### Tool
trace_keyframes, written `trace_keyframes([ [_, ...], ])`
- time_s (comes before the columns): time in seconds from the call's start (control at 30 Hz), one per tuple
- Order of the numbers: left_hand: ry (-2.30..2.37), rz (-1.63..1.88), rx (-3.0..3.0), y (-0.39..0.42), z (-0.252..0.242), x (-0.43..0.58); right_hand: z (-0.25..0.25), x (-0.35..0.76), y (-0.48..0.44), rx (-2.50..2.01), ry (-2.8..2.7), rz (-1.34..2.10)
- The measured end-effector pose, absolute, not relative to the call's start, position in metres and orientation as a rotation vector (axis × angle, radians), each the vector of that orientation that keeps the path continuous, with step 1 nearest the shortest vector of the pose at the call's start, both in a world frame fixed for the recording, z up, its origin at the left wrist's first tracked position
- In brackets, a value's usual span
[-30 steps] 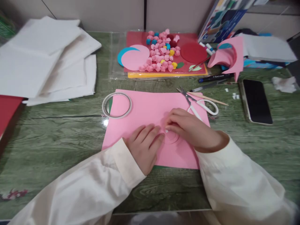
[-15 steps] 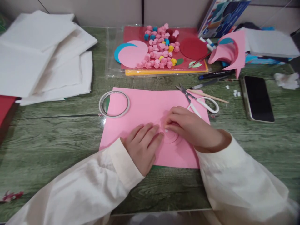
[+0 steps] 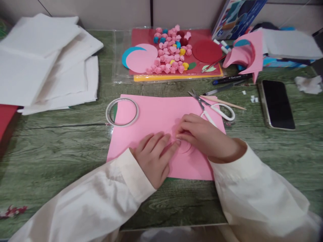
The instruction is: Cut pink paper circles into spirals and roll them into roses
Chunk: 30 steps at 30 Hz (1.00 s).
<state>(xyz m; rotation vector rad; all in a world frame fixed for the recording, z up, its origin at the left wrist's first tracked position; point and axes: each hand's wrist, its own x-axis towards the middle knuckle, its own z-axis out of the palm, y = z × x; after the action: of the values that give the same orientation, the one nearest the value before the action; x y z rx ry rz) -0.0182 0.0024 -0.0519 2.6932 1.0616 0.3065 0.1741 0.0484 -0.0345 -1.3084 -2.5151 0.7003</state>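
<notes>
The right hand (image 3: 202, 139) hides much of the circle (image 3: 187, 148). The top edge cuts the box (image 3: 234, 15). The scraps (image 3: 253, 98) are too small to tell.

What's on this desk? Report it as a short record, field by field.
left hand: flat on the pink sheet
right hand: fingers curled on a round mark on the sheet
tape ring: overlapping the sheet's far left corner
scissors: at the sheet's far right corner
phone: right, screen dark
paper buds: far side, on red card
</notes>
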Motion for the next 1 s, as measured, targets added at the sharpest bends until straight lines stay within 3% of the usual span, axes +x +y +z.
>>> trace_keyframes([
  [0.8,1.186,0.306,2.668,-0.002,-0.047,-0.007,-0.021,0.176,0.043,-1.439,-2.501,0.823],
  [1.0,1.202,0.323,2.648,-0.003,-0.045,-0.006,-0.015,0.184,0.041,-1.481,-2.248,0.785],
])
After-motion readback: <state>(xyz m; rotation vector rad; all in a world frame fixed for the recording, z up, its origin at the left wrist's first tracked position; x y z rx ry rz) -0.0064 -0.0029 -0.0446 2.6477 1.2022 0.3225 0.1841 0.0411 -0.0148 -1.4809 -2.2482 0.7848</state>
